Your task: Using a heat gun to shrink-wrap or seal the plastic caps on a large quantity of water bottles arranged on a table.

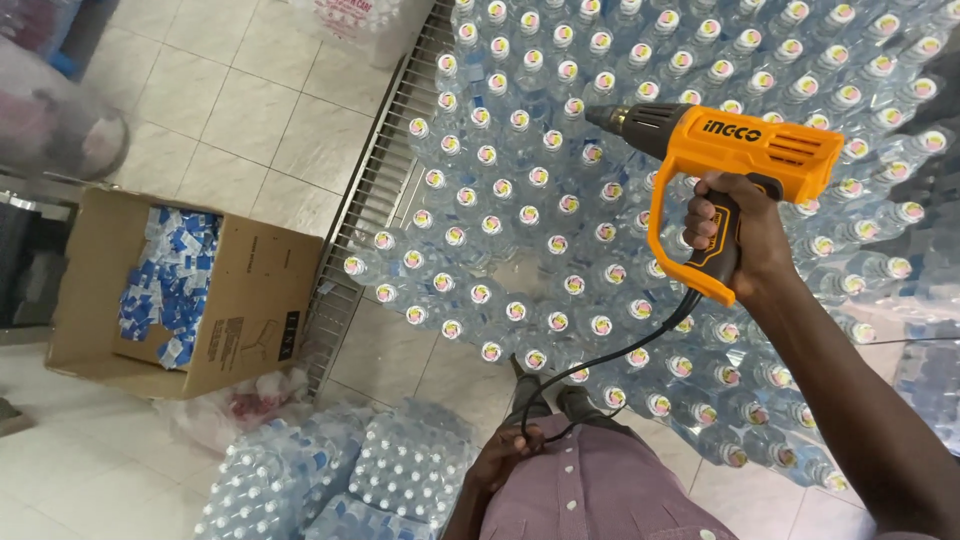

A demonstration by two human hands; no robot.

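Note:
My right hand (pixel 735 232) grips the handle of an orange heat gun (pixel 745 150). Its dark nozzle points left, over a dense crowd of upright clear plastic bottles (pixel 530 215) with pink-and-white caps. A black cord (pixel 610 358) runs from the gun's handle down to my left hand (pixel 508 452), which is closed on the cord near my waist, just above my pinkish checked shirt.
An open cardboard box (pixel 250 300) holding blue-and-white labels sits on the tiled floor at left. A metal grid rack (pixel 375 185) edges the bottles. Shrink-wrapped bottle packs (pixel 340 475) lie at bottom centre, and more wrapped packs (pixel 925 370) at right.

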